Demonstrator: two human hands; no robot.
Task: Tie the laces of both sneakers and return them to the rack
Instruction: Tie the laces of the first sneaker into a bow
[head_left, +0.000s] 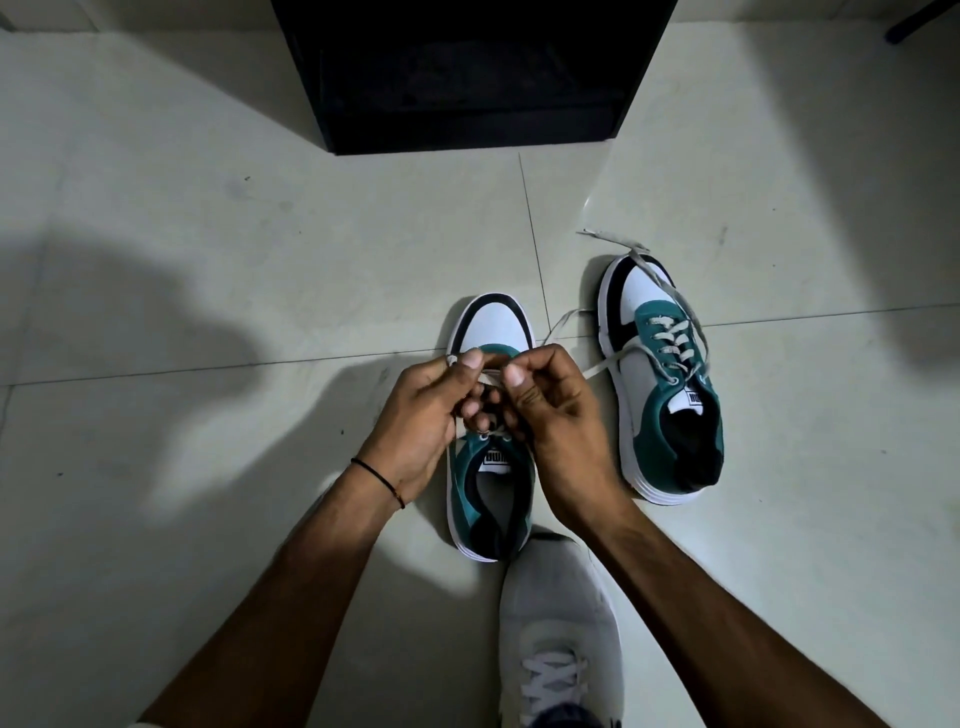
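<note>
My left hand (421, 410) and right hand (550, 410) pinching laces (488, 382) over centre sneaker (491, 499), toe toward frame top, second sneaker (660, 374) right, unlaced, toe up-left.

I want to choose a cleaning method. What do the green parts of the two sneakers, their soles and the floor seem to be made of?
Green panels on the left sneaker and right sneaker: probably suede or a synthetic like it, matte and without shine. Soles: white, ribbed, likely rubber or foam. Floor: glossy pale tiles, probably ceramic, with thin grout lines and soft reflections.
</note>
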